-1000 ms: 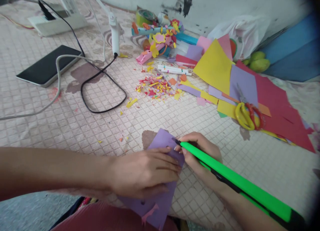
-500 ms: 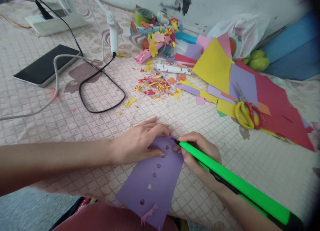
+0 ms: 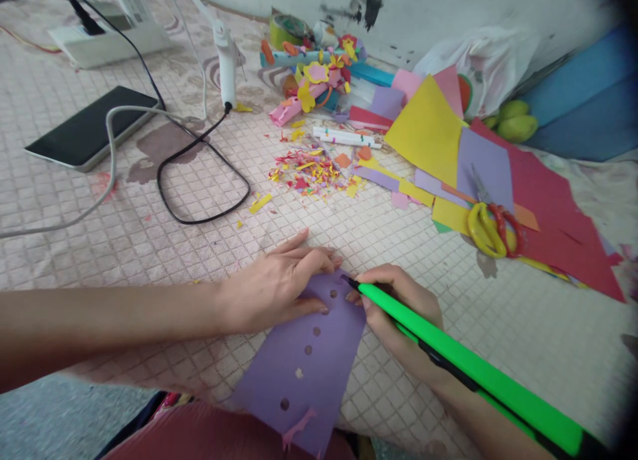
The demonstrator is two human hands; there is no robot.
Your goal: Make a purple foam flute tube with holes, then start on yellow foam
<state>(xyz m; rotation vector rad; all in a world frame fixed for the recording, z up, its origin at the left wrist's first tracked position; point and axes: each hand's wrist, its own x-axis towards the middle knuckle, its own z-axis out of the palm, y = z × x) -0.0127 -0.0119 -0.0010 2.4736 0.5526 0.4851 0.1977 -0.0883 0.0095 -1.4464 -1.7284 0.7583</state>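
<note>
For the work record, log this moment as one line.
left hand: on purple sheet | right hand: holding green tool, tip at sheet | scissors: on coloured paper

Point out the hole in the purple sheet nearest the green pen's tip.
The topmost visible hole, just below the green pen tip; the others run down the purple sheet, toward the pink scrap.

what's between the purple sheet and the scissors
In the head view, the right hand, holding the green pen-like tool, comes between the purple sheet and the scissors; past the hand lies checked tablecloth.
</note>
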